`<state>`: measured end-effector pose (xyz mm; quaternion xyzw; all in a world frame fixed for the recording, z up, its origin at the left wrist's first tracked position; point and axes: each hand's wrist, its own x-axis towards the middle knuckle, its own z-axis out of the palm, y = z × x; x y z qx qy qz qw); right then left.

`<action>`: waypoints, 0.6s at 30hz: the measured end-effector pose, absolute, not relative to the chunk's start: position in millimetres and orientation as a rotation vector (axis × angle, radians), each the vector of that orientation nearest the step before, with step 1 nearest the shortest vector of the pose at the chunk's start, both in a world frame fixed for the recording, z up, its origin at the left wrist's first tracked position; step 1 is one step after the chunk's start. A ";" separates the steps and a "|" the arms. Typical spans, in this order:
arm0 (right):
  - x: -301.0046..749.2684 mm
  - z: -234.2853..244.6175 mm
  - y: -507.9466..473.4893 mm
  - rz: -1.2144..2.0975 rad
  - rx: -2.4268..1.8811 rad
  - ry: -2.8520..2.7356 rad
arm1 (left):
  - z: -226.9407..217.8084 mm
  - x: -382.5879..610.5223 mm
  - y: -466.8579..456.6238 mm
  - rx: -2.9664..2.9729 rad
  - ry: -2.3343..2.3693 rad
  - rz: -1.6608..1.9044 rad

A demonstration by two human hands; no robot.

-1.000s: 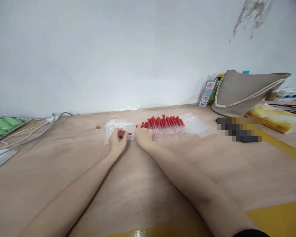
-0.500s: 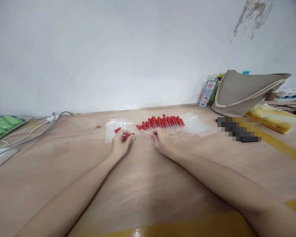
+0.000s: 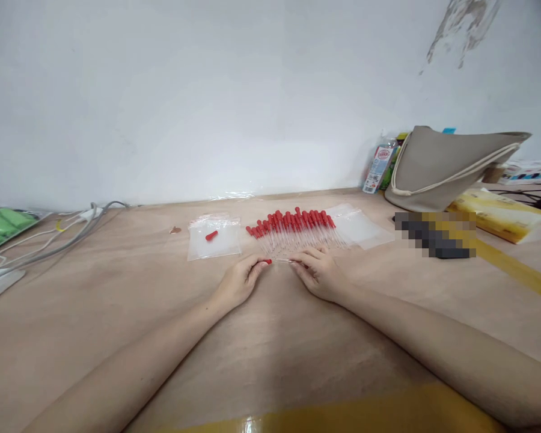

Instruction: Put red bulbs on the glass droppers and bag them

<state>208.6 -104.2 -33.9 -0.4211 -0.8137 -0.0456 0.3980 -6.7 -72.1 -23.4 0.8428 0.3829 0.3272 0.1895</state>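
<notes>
Between the fingertips of my left hand (image 3: 243,279) is a red rubber dropper bulb (image 3: 268,261), most of it hidden by the fingers. My right hand (image 3: 318,272) pinches a thin clear dropper tube (image 3: 283,260) that points left towards the bulb. A small gap shows between bulb and tube. Just beyond my hands lies a row of droppers (image 3: 293,222), red bulbs facing the wall and clear tubes towards me. One loose red bulb (image 3: 211,236) rests on a clear zip bag (image 3: 198,245) to the left.
Another clear bag (image 3: 365,228) lies right of the row. Further right are a pixelated dark object (image 3: 435,236), a grey bag (image 3: 446,165), a bottle (image 3: 379,167) and a yellow tissue pack (image 3: 500,219). Cables (image 3: 90,225) and a green packet (image 3: 9,228) are at the left.
My left hand has moved right and nearer with a red bulb, leaving one on the bag. My right hand has drawn back from the row with a clear tube. Both hands now face each other.
</notes>
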 end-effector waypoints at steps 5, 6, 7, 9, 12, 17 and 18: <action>207.2 -34.9 -104.0 -0.137 -1.074 -2.091 | -22.9 -5.3 -71.3 2.361 1.047 0.910; 206.8 -35.2 -103.9 -0.136 -1.068 -2.104 | -23.1 -4.9 -71.4 2.363 1.047 0.904; 206.2 -35.4 -103.9 -0.133 -1.060 -2.118 | -23.5 -4.7 -71.4 2.362 1.049 0.896; 204.6 -35.5 -103.9 -0.131 -1.039 -2.142 | -25.0 -4.8 -71.6 2.333 1.056 0.886; 202.5 -35.0 -104.1 -0.129 -1.017 -2.139 | -27.6 -5.6 -71.7 2.255 1.049 0.875; 202.7 -34.9 -104.2 -0.083 -0.998 -2.145 | -29.2 -6.0 -71.9 2.245 1.051 0.905; 202.9 -34.9 -104.2 -0.073 -0.998 -2.160 | -29.4 -6.1 -71.9 2.250 1.050 0.909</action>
